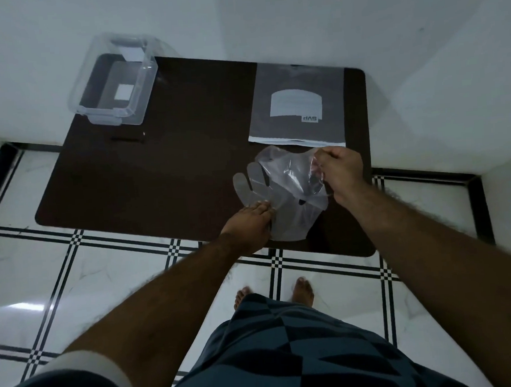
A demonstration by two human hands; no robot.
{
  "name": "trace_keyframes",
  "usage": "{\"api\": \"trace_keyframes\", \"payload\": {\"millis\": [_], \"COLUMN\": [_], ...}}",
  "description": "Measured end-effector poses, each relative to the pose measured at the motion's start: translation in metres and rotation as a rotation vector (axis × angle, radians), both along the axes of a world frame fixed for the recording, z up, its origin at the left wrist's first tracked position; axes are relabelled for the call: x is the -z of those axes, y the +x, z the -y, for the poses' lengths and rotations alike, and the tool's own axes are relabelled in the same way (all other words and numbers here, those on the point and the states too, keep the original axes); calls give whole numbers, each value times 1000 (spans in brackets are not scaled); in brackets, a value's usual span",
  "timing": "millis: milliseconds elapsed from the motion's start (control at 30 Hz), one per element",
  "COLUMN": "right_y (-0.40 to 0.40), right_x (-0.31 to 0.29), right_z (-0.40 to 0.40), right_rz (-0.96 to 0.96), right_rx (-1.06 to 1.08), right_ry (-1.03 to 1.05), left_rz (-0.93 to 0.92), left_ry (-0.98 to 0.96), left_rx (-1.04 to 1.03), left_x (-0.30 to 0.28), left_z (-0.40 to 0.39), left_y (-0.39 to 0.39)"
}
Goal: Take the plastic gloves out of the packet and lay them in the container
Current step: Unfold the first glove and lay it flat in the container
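A clear plastic glove (249,187) lies flat near the table's front edge, fingers pointing away from me. My left hand (249,225) presses down on its palm with flat fingers. My right hand (340,167) is closed on a second crumpled clear glove (292,175), lifted just above the flat one. The grey packet (298,104) lies flat behind them, its white open end toward me. The clear plastic container (138,89) stands at the table's far left corner, with nothing but a white label inside.
The dark brown table (168,169) stands against white walls. A small dark strip (128,138) lies in front of the container. My bare feet (303,289) stand on the tiled floor below the table's front edge.
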State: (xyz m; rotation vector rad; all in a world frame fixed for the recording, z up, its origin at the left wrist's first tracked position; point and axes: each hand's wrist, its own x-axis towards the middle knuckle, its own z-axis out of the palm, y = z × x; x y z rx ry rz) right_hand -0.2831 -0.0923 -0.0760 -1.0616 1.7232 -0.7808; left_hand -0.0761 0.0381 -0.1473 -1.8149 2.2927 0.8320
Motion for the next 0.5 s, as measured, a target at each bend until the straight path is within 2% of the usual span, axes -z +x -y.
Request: {"api": "trace_keyframes", "payload": {"millis": [200,367,500], "right_y": [-2,-1,-3], "right_x": [-14,-27,-39], "right_z": [10,19,30], "right_rz": [-28,-69,-97], "right_rx": [-53,-87,-99], "right_ry": [-67,-102,-149], "left_rz": [-34,91,99], "left_ry": [-87,32,53], "left_rx": [-29,88,87], "left_x": [-6,0,0], "left_z": [13,24,25], "left_y": [-6,-12,-12]}}
